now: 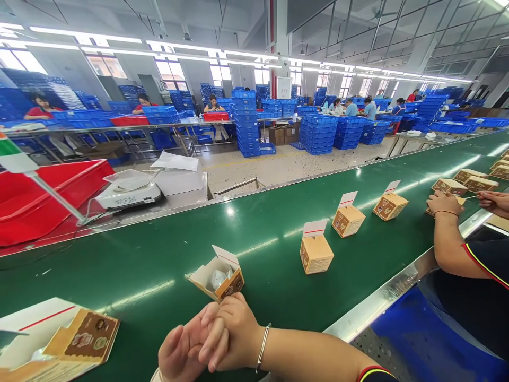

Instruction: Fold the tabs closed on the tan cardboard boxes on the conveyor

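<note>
One open cardboard box [234, 284] was brown and tan, its white flap [227, 253] striped red; the smooth conveyor belt [262, 223] was green.

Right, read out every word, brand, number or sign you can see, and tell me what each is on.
No text is readable.
Middle open box: printed brown side, too small to read.
Left open box: logo-like prints, too blurred.
Next box to the right of the middle one: fine print, too small.
White scale: marking along its front, too small.
White sign in the background: characters, too blurred.
</note>
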A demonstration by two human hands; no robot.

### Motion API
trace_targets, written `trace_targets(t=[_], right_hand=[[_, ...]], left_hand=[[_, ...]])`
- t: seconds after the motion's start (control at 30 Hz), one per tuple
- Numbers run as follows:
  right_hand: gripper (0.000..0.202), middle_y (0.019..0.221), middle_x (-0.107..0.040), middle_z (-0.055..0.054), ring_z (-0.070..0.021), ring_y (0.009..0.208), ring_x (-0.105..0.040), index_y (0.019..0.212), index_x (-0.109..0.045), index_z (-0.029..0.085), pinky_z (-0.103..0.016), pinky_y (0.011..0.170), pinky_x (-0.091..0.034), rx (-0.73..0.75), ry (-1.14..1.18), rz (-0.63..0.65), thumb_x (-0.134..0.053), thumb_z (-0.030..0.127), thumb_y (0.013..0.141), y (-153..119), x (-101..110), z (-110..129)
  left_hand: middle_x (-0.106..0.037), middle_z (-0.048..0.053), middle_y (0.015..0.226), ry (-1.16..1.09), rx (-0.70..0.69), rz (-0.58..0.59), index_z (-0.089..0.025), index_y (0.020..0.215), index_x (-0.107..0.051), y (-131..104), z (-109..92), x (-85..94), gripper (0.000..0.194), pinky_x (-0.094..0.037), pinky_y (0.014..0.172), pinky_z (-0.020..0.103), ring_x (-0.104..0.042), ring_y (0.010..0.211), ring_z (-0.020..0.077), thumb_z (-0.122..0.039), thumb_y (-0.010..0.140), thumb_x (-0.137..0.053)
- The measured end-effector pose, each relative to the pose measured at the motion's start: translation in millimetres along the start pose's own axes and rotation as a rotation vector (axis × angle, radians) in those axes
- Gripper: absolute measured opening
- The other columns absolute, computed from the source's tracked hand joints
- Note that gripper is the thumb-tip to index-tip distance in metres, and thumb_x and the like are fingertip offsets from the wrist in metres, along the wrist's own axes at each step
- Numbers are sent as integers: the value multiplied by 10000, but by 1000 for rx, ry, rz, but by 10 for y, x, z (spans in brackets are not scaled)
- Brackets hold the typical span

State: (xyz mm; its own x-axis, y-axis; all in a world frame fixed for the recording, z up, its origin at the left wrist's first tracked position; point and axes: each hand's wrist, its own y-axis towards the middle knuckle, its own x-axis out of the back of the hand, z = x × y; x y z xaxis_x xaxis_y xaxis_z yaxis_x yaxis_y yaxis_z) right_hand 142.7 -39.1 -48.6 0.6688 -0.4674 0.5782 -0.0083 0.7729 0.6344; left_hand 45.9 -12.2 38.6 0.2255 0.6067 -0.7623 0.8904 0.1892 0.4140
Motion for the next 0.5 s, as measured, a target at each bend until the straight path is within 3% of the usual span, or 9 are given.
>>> trace_targets(t=[0.17, 0.3, 0.4, 0.5], right_hand=[[394, 471, -435, 24, -168, 601, -504, 496, -471, 224, -351, 699, -414, -26, -23, 48, -688, 518, 643, -31, -23, -27], [472, 500, -420, 16, -178, 642, -479, 520, -457, 219, -366, 712, -400, -58, -68, -66, -694, 616, 614, 15, 66, 16], [477, 734, -511, -29, -213, 774, -511, 661, -515, 221, -406, 772, -427, -75, -116, -237, -708, 648, 573, 72, 200, 47], [664, 1076, -479, -102, -290, 1034, -500, 1026, -516, 222, -481, 908, -434, -110, -115, -435, -739, 634, 556, 138, 299, 3]], left_hand=[[-235, -78, 495, 9, -32, -28, -195, 986, -562, 7, -21, 12, 208, -389, 621, 231, -303, 458, 100, -345, 939, -427], [-411, -42, 623, 184, -34, -150, -201, 1015, -572, -32, -75, 16, 248, -401, 608, 227, -402, 501, 79, -392, 858, -567], [-506, -14, 720, 257, -96, -271, -207, 976, -587, -56, -157, 36, 292, -407, 553, 223, -429, 504, 70, -423, 789, -645], [-507, -36, 633, 408, -344, -542, -213, 820, -593, -54, -223, 157, 211, -388, 477, 206, -413, 459, 70, -416, 793, -646]])
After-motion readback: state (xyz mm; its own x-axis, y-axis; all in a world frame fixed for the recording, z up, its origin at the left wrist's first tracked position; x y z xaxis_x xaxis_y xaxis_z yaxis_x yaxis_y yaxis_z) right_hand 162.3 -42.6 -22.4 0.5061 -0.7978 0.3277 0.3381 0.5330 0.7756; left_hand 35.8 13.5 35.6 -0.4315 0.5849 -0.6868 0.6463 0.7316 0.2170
